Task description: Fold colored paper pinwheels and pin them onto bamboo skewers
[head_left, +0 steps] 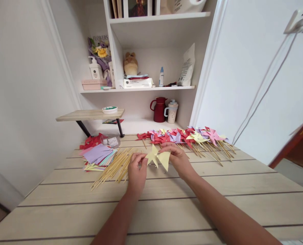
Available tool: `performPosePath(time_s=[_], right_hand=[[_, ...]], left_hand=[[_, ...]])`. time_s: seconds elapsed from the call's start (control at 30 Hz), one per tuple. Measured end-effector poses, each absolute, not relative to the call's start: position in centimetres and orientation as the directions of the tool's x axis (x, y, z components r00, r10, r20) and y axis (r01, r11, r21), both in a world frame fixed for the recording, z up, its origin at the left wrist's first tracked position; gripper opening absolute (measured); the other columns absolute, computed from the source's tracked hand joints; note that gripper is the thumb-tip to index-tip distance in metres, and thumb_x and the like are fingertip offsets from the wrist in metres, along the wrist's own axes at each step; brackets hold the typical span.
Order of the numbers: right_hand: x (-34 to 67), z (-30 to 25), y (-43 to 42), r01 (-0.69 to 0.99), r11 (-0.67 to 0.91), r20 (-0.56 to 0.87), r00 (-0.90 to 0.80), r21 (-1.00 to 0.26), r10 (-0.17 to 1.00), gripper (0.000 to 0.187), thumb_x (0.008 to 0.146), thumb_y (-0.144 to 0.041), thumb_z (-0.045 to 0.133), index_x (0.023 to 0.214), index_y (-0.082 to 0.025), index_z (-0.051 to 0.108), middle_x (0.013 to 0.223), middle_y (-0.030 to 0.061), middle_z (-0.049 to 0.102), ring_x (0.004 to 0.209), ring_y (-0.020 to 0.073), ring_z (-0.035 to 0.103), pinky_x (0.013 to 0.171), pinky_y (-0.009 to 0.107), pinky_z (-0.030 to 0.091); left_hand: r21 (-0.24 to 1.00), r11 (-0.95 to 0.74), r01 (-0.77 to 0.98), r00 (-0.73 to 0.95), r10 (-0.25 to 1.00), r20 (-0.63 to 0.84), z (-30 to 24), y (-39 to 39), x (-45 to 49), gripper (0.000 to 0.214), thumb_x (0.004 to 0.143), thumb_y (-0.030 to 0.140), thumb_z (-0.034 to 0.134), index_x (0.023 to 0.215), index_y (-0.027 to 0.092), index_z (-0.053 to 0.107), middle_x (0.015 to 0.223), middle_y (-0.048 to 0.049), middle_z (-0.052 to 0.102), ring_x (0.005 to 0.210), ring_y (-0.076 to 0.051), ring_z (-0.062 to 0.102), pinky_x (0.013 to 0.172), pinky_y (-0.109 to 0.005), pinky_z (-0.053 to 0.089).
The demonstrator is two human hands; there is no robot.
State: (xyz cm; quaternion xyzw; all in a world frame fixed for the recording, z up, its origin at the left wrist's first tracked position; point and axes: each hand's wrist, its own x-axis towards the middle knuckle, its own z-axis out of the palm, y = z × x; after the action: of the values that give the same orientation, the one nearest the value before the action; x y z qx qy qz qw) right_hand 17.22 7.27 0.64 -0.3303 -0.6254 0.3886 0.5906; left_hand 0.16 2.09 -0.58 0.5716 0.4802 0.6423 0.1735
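Between my hands, just above the table, is a pale yellow paper pinwheel (164,159) with pointed blades. My left hand (137,172) pinches its left side between thumb and fingers. On the other side, my right hand (176,157) has its fingers closed on the upper right blade; the fingertips are partly hidden behind the paper. No stick shows on this pinwheel. A few tiny shiny bits (156,166) lie on the table below it. Close to my left hand, a bundle of thin wooden sticks (112,168) is spread at a slant.
Coloured paper sheets (97,154) are stacked left of the sticks, beside a clear plastic box (112,141). Finished pinwheels on sticks (197,137) pile along the table's back right. A small raised stand (90,115) holds a round white tub (109,109). A red jug (159,109) stands behind.
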Motion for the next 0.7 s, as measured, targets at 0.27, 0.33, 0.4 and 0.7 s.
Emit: performPosePath(time_s=[0.27, 0.33, 0.4, 0.7], right_hand=[[17.3, 0.4, 7.4, -0.074, 0.454, 0.460, -0.169, -0.888, 0.872, 0.008, 0.071, -0.023, 0.069, 0.075, -0.025, 0.075, 0.096, 0.0042, 0.070, 0.094, 0.0235, 0.062, 0.082, 0.036, 0.047], [17.2, 0.4, 7.3, -0.101, 0.389, 0.402, -0.202, -0.916, 0.893, 0.012, 0.073, -0.023, 0.066, 0.082, -0.025, 0.073, 0.092, 0.0030, 0.070, 0.084, 0.0211, 0.062, 0.075, 0.034, 0.047], [17.1, 0.4, 7.2, -0.127, 0.328, 0.350, -0.223, -0.936, 0.910, 0.024, 0.075, -0.022, 0.064, 0.097, -0.025, 0.070, 0.090, 0.0019, 0.070, 0.076, 0.0190, 0.061, 0.069, 0.032, 0.048], [17.5, 1.1, 6.9, -0.174, 0.322, 0.349, -0.155, -0.931, 0.924, 0.057, 0.081, -0.040, 0.069, 0.133, -0.028, 0.048, 0.086, -0.0010, 0.065, 0.068, 0.0162, 0.063, 0.066, 0.032, 0.046]], left_hand=[[0.816, -0.473, 0.332, -0.308, 0.763, 0.568, -1.1, 2.4, 0.0, 0.014, 0.085, 0.020, 0.056, 0.087, 0.022, 0.070, 0.092, -0.0055, 0.064, 0.088, -0.021, 0.061, 0.080, -0.031, 0.047], [0.824, -0.459, 0.332, -0.315, 0.769, 0.556, -1.1, 2.3, 0.1, 0.014, 0.088, 0.026, 0.055, 0.083, 0.022, 0.067, 0.088, -0.0044, 0.063, 0.085, -0.020, 0.059, 0.079, -0.030, 0.045], [0.853, -0.415, 0.316, -0.325, 0.797, 0.509, -1.0, 2.1, 0.2, 0.021, 0.090, 0.033, 0.055, 0.075, 0.021, 0.064, 0.078, -0.0025, 0.060, 0.078, -0.019, 0.055, 0.074, -0.028, 0.043], [0.910, -0.368, 0.191, -0.520, 0.748, 0.412, 1.5, 1.2, -3.9, 0.024, 0.085, 0.042, 0.061, 0.081, 0.019, 0.068, 0.078, -0.0013, 0.066, 0.078, -0.018, 0.058, 0.074, -0.026, 0.045]])
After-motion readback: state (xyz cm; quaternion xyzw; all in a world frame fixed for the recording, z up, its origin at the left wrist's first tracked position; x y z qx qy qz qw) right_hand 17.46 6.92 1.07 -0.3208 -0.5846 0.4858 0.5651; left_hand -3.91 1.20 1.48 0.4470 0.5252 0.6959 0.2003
